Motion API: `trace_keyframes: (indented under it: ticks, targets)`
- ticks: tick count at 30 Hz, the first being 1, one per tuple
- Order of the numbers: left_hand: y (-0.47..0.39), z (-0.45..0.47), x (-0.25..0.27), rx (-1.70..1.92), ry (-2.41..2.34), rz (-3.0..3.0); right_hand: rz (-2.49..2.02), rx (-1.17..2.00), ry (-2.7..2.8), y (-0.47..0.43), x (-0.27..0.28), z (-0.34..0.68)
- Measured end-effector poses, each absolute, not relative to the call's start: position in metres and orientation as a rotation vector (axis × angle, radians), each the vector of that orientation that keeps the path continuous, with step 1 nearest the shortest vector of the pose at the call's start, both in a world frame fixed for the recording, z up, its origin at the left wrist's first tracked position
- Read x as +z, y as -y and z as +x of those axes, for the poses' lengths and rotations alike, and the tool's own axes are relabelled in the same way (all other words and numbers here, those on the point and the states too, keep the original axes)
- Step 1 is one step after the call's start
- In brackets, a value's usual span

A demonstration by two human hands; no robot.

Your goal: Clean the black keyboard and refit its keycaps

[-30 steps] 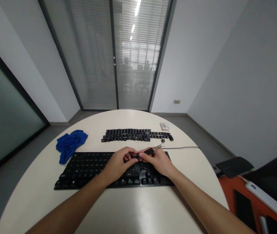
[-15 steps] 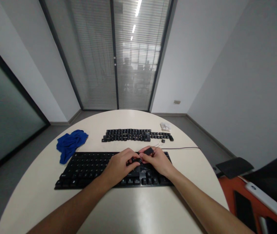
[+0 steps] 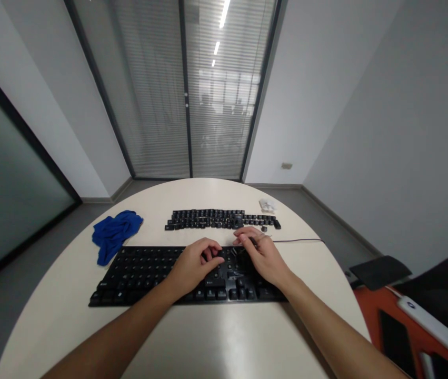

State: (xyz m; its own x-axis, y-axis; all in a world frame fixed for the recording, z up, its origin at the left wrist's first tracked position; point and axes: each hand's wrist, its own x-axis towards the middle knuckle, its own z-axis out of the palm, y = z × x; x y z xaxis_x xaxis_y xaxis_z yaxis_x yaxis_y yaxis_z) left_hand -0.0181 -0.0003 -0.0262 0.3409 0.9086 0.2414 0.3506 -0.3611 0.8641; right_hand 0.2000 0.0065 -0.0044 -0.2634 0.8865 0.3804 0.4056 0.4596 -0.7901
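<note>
A black keyboard [image 3: 140, 268] lies across the table in front of me, most of its keycaps in place. My left hand [image 3: 200, 261] hovers over its middle, fingers curled and thumb apart, with nothing visible between them. Over the keyboard's right part, my right hand [image 3: 261, 254] is closed on a small dark tool with thin wires, which looks like a wire keycap puller [image 3: 254, 241]; the fingers hide most of it. Behind the keyboard, loose black keycaps [image 3: 203, 218] sit in rows, and a single keycap [image 3: 264, 229] lies near their right end.
A crumpled blue cloth [image 3: 117, 229] lies at the left. A small clear plastic bag [image 3: 267, 205] is at the back right, and a thin cable [image 3: 298, 240] runs to the right edge of the round table [image 3: 192, 342]. An orange chair seat [image 3: 369, 305] stands at the right.
My hands have moved apart. The right hand has shifted right and up with the small tool, and the dark piece that was between my left fingers no longer shows there.
</note>
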Motion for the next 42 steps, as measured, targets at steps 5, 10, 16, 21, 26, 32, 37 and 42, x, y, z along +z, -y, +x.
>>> trace_keyframes:
  ticks: [5,10,16,21,26,32,37,42]
  targets:
    - [-0.002,-0.019,-0.028,1.007,-1.068,1.739,-1.037,0.598,2.112,-0.002,0.0,0.203]
    - [-0.001,-0.02,-0.03,1.007,-1.034,1.76,-1.106,0.691,2.124,0.0,-0.001,0.194]
    - [0.001,-0.019,-0.025,0.997,-0.99,1.824,-1.109,0.785,2.112,0.004,0.001,0.192]
    - [0.002,-0.018,-0.023,0.983,-1.004,1.827,-1.146,0.795,2.093,0.003,0.003,0.193]
    - [0.004,-0.017,-0.023,0.928,-1.032,1.863,-1.319,0.624,1.982,-0.014,0.008,0.225]
    - [0.006,-0.017,-0.023,0.839,-1.062,2.079,-1.758,0.22,1.867,-0.05,-0.003,0.298]
    - [0.007,-0.018,-0.025,0.818,-1.08,2.068,-1.99,0.158,1.92,-0.063,-0.021,0.323]
    - [0.007,-0.017,-0.023,0.791,-1.081,2.066,-2.064,0.161,1.975,-0.063,-0.027,0.315]
